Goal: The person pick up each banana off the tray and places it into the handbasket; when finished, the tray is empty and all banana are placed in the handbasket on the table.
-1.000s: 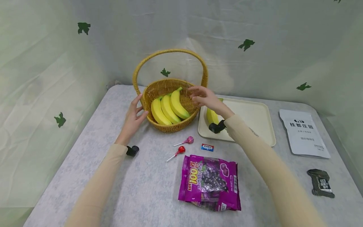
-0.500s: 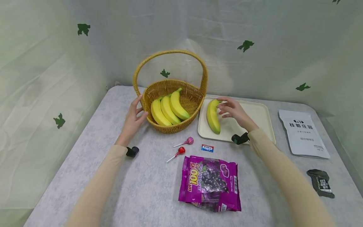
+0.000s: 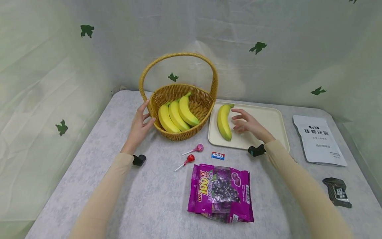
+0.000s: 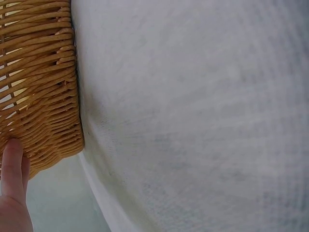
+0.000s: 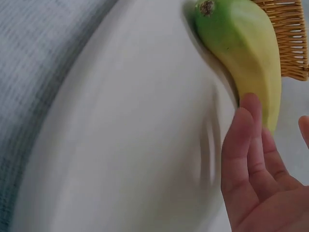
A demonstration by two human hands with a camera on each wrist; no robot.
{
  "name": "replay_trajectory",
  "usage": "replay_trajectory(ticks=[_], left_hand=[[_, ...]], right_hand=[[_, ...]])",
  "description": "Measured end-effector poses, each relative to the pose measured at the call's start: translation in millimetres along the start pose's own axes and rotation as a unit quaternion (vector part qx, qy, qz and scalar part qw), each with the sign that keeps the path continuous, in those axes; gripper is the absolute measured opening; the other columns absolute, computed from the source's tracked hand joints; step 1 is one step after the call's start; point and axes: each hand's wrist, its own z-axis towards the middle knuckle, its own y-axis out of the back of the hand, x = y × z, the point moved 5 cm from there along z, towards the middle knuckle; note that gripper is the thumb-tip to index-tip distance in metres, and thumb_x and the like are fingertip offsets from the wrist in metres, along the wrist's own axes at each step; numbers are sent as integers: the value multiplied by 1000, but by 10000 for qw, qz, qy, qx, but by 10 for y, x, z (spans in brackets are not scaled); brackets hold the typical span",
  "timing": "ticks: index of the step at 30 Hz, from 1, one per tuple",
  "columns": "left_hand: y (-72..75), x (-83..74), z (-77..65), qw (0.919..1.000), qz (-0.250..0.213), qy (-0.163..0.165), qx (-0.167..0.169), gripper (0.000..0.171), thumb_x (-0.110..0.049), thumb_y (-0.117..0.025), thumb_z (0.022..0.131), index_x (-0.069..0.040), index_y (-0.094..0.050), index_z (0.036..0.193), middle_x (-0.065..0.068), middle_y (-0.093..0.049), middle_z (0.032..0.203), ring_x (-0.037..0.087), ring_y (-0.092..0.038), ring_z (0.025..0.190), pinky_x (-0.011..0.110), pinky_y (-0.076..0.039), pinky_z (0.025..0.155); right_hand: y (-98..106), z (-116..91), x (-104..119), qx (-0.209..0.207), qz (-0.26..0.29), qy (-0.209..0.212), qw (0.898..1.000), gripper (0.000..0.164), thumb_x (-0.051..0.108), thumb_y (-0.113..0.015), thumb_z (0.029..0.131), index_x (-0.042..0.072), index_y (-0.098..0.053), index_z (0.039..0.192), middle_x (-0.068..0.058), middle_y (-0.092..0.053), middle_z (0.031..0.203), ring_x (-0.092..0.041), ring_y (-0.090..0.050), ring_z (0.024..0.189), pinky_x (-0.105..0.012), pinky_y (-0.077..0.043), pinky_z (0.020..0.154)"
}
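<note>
My left hand [image 3: 140,124] rests with spread fingers against the left side of a wicker basket [image 3: 155,99] with a tall handle. Close up in the left wrist view, a finger [image 4: 12,166] touches the woven wall [image 4: 43,111]. Inside the basket lie three yellow bananas, the middle banana [image 3: 176,114] among them. Another banana [image 3: 223,122] lies on a cream tray [image 3: 267,121] to the right. Beside it, over the tray, hovers my right hand [image 3: 249,124], fingers relaxed and holding nothing. From the right wrist, its fingertips overlap the banana's side [image 5: 251,63].
In front of the basket lie a pink lollipop [image 3: 199,148], a red lollipop [image 3: 190,158] and a small Fox's candy [image 3: 218,155]. A purple candy bag [image 3: 222,192] lies nearer. On the right are a white pouch [image 3: 320,141] and a dark small packet [image 3: 338,192].
My right hand has moved from the basket's right rim rightward to the tray, then slightly down beside the banana, which is now uncovered. The left hand stays at the basket.
</note>
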Motion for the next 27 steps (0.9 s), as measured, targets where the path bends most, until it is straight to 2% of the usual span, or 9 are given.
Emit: replay_trajectory(ticks=[7, 12, 18, 23, 27], left_hand=[[3, 0, -2, 10000, -5, 31, -22, 63, 1, -52, 97, -9, -19, 149, 15, -16, 155, 45, -40, 126, 56, -46, 93], [-1, -7, 4, 10000, 17, -40, -35, 62, 2, -52, 96, -6, -19, 149, 15, -16, 155, 46, -41, 125, 56, -46, 92], [-2, 7, -4, 10000, 13, 34, -24, 63, 1, -52, 97, -9, -19, 150, 14, -15, 156, 45, -40, 126, 56, -46, 93], [-4, 9, -5, 10000, -34, 61, -25, 64, 0, -52, 97, -11, -19, 150, 14, -14, 156, 44, -40, 126, 55, -46, 94], [-5, 8, -2, 10000, -9, -8, -22, 63, 1, -52, 97, -9, -18, 150, 16, -15, 155, 45, -40, 126, 55, -46, 93]], right_hand=[[-76, 95, 5, 265, -430, -261, 9984, 69, 27, -57, 97, 22, -18, 154, -23, -36, 140, -35, -63, 91, -43, -55, 81], [-144, 197, 65, 235, -892, -130, 9956, 68, 29, -59, 96, 22, -22, 153, -25, -40, 132, -30, -63, 83, -40, -55, 76], [-229, 306, 139, 122, -1614, -175, 9867, 66, 35, -59, 95, 22, -28, 151, -23, -48, 123, -27, -61, 77, -39, -52, 76], [-287, 353, 177, 60, -1806, -354, 9829, 63, 35, -59, 95, 23, -31, 150, -23, -52, 117, -24, -59, 76, -36, -51, 73], [-311, 346, 201, 12, -1790, -376, 9831, 60, 29, -59, 94, 22, -34, 148, -22, -54, 110, -23, -57, 72, -34, -51, 67]])
